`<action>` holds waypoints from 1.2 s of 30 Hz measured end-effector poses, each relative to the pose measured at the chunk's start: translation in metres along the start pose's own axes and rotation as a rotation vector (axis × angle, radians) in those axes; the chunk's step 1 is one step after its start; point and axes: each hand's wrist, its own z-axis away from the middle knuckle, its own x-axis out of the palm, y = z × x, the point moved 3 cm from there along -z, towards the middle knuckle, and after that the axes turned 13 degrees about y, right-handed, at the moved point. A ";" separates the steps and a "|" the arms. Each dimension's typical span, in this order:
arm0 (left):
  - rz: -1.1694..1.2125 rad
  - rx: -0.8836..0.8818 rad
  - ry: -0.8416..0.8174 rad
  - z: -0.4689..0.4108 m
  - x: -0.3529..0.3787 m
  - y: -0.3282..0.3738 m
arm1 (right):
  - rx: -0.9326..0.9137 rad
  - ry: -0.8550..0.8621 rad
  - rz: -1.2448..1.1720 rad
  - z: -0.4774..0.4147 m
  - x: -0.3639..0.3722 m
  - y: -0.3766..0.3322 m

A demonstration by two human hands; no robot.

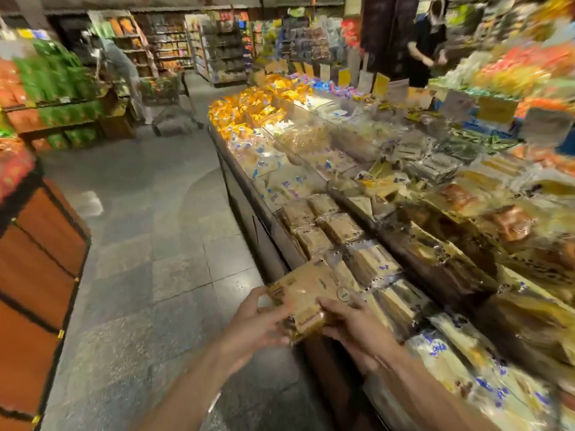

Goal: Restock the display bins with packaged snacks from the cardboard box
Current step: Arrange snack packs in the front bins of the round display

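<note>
Where the pack is: a brown snack pack (pixel 311 301) is held in both hands over the near front edge of the bins (pixel 239 188), touching or just above the stock there; blur hides which.
Left grip (pixel 258 325): fingers curled round the pack's left edge, thumb on top, holding it.
Right grip (pixel 357 331): fingers curled over the pack's near right corner, holding the same pack.
Brown packs (pixel 329 227): in rows in the front bin, just beyond the held pack.
Pale packs (pixel 280 178): with blue print, farther along the front row.
Yellow packs (pixel 249 110): heaped at the far end of the bins.
Price cards (pixel 381 84): upright along the far side of the display.
Floor (pixel 149 244): grey tiles, an aisle to the left of the bins.
Orange stand (pixel 37 259): across the aisle, well apart from the hands.
Trolley (pixel 168 98): far down the aisle.
Person (pixel 426 45): in dark clothes, standing beyond the display's far end.
Sharpness: motion blur throughout; labels cannot be read.
</note>
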 end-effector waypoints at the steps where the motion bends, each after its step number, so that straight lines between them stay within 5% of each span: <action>1: 0.042 -0.007 -0.003 -0.021 0.002 0.005 | 0.004 0.029 -0.051 -0.016 0.005 0.002; 8: -0.111 0.051 0.062 -0.202 0.009 0.052 | -0.101 0.351 0.103 -0.158 0.017 -0.027; 12: -0.387 0.108 -0.105 -0.303 0.028 0.084 | -0.184 0.506 0.381 -0.221 0.014 -0.041; 16: -0.663 0.238 -0.273 -0.391 0.057 0.103 | -0.236 0.583 0.953 -0.267 0.022 -0.053; 21: -1.038 0.420 -0.532 -0.466 0.108 0.104 | -0.146 0.728 1.195 -0.307 0.035 -0.059; 26: -1.272 0.609 -0.731 -0.502 0.139 0.092 | -0.072 0.936 1.265 -0.324 0.048 -0.046; 36: -1.328 0.957 -0.967 -0.508 0.150 0.093 | 0.052 1.167 1.227 -0.323 0.079 -0.032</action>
